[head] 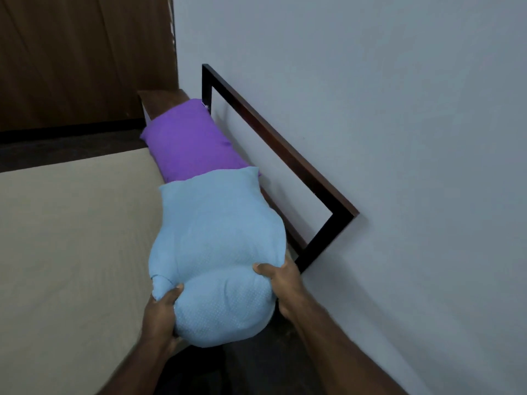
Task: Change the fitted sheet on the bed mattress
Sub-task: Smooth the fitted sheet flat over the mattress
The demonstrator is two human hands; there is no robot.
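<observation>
A light blue pillow (219, 252) lies lengthwise at the head end of the bed, its near end bunched between my hands. My left hand (161, 315) grips the pillow's near left corner with curled fingers. My right hand (281, 283) grips its near right side, thumb on top. Beyond it a purple pillow (189, 143) lies against the headboard, its near end under the blue one. The mattress (71, 238) shows a plain beige surface to the left.
A dark wooden headboard frame (285, 149) runs along the pale blue wall (399, 109) on the right. A brown wooden panel (79, 58) stands at the back left, with dark floor below it.
</observation>
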